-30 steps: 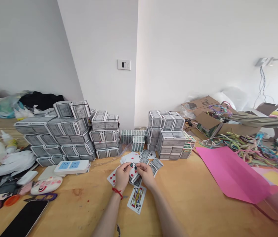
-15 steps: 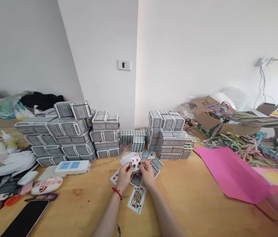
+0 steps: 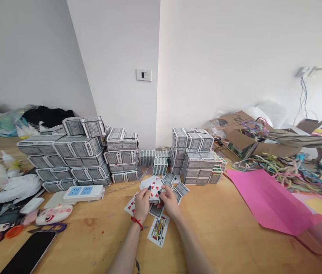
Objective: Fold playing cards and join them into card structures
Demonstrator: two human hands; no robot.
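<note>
A playing card with red hearts point(image 3: 155, 190) is held low over the table between my two hands. My left hand point(image 3: 142, 203) pinches its left side, thumb on top; a red cord circles that wrist. On the right edge, my right hand point(image 3: 170, 201) is closed with its thumb over the card. Beneath and around them lie loose cards: a jack of clubs point(image 3: 158, 230) face up in front, a hearts card point(image 3: 130, 206) at the left, and a face-down card point(image 3: 156, 210) under the hands. Face-down cards point(image 3: 181, 189) fan out behind on the right.
Stacked card-patterned blocks point(image 3: 77, 152) stand at the left, with more blocks point(image 3: 199, 163) at the right. A power strip point(image 3: 84, 193) and a phone point(image 3: 31, 253) lie to the left. Pink paper point(image 3: 272, 203) and a cardboard box point(image 3: 243, 140) are on the right.
The hearts card has turned from sideways to more upright in my hands. My left hand has shifted slightly left, and the hearts card at the left shows more of its face.
</note>
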